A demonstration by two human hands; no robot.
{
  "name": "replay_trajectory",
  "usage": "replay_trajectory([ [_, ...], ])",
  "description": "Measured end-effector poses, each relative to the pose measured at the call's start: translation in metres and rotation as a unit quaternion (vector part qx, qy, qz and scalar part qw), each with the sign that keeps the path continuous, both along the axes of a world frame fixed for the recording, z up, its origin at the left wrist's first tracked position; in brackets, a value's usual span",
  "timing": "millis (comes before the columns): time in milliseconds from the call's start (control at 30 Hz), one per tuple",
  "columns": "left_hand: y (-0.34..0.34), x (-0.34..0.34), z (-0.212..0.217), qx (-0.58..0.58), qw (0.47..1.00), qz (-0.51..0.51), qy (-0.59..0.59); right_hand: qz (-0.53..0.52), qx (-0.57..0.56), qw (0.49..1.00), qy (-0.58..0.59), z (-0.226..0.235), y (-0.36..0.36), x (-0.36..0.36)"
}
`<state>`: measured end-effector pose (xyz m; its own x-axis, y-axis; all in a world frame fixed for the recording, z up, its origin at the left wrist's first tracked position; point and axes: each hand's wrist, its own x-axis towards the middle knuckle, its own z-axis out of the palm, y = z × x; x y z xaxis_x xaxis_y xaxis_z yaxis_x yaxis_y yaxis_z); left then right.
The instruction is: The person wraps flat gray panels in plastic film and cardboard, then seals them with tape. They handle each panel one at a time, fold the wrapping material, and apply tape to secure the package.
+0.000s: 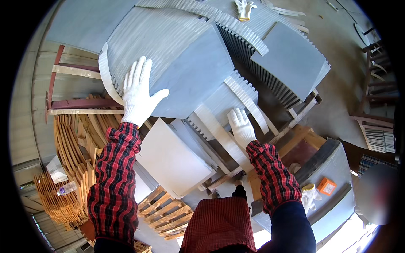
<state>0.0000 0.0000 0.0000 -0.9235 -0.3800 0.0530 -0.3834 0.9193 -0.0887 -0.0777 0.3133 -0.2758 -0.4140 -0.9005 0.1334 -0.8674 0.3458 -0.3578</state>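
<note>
Two white knitted gloves cover my grip: the left hand (141,95) has its thumb spread well away from nearly straight fingers, and the right hand (241,126) has its fingers close together and extended; I see nothing clamped in either.

My left palm lies over the near left part of a large fanned stack of flat blue-grey panels (196,69), beside a pale curved strip (109,74) along its edge. My right hand is over a smaller grey panel stack (219,101), between a ridged pale strip (247,101) and a long smooth pale strip (219,135). How hard either palm presses, I cannot tell.

To handle these well, I would keep my palms flat, press evenly and take panels by their edges, since such thin overlapping sheets could slide or catch a glove. Squaring one edge at a time seems safest.

Farther out, a white rectangular panel (171,158) sits nearer my body, a maroon frame (86,103) stands to the left, and on the right a grey tabletop (331,162) carries a loose white glove (309,197) and a small orange box (327,185).
</note>
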Motion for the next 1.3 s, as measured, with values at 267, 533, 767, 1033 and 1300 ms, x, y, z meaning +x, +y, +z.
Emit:
replay_trajectory([
  [267, 0.005, -0.003, -0.002, -0.001, 1.000, 0.001, -0.001, 0.032, 0.005, 0.999, -0.018, -0.006, 0.015, -0.008],
  [533, 0.003, -0.006, 0.000, -0.017, 1.000, 0.005, -0.012, 0.073, -0.024, 0.997, -0.002, -0.020, 0.023, -0.017],
  [767, 0.003, -0.007, -0.001, -0.026, 1.000, 0.007, -0.016, 0.082, -0.054, 0.995, -0.031, -0.019, 0.023, -0.022],
  [1033, -0.002, -0.005, -0.006, -0.032, 0.999, -0.014, -0.001, 0.091, -0.027, 0.996, -0.004, -0.018, 0.039, -0.021],
  [1300, -0.004, -0.004, -0.007, -0.023, 0.999, -0.023, 0.011, 0.136, 0.277, 0.947, 0.084, -0.015, 0.031, -0.030],
])
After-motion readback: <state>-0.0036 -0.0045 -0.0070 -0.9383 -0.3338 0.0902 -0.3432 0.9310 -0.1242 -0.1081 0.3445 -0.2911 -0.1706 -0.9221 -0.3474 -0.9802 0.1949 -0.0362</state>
